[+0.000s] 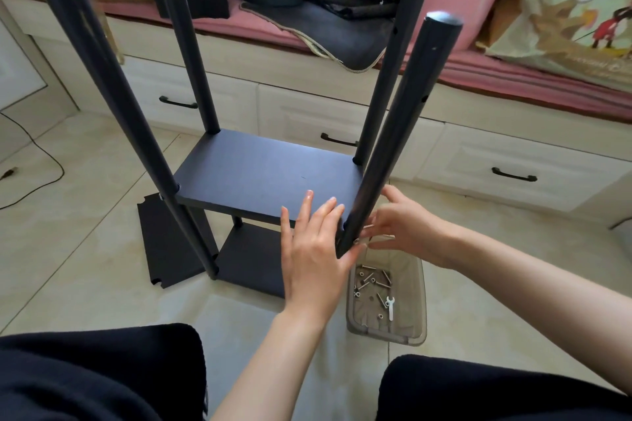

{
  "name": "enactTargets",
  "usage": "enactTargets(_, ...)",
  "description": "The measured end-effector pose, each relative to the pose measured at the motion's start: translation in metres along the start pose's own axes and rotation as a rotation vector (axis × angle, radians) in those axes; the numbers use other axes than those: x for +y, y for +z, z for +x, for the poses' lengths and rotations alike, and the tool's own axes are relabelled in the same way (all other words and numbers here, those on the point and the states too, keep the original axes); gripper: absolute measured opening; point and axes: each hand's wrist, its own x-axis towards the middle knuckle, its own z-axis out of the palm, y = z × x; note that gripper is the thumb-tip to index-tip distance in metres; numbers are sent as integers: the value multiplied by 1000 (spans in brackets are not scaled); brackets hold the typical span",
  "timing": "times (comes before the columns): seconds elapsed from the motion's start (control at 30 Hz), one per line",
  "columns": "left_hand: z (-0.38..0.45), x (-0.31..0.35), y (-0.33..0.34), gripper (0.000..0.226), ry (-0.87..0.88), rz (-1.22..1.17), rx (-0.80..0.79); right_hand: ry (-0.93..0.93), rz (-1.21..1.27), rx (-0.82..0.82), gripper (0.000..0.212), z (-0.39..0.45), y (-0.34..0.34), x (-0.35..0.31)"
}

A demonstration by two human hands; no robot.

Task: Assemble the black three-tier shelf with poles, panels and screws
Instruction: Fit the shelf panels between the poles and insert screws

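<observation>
Soft, even daylight fills my view; the tiled floor (102, 249) shows pale glare, shadows stay faint. Near the poles (393, 147) tops, wide-angle bending and slight blur appear.

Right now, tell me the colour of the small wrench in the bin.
White wrench, head view.

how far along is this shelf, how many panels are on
Two panels sit on the four poles: the bottom panel and the middle panel. In hand: the left hand presses the middle panel while the right hand works at the near right pole. Left: the third panel lies on the floor.
</observation>
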Motion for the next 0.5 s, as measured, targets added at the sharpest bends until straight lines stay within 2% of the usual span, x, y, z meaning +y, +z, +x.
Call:
enactTargets(0.1, 1, 1, 2, 53, 6, 19, -25, 93, 28, 79, 27, 7, 6, -5)
enactTargets(0.17, 1, 3, 3, 48, 14, 10, -21, 106, -30, 62, 33, 13, 13, -5)
enactTargets(0.33, 8, -2, -3, 44, 70, 31, -17, 143, -49, 86, 21, 25, 20, -9)
enactTargets(0.5, 7, -15, -4, 45, 115, 75, -46, 156, -136, 74, 23, 28, 15, -6)
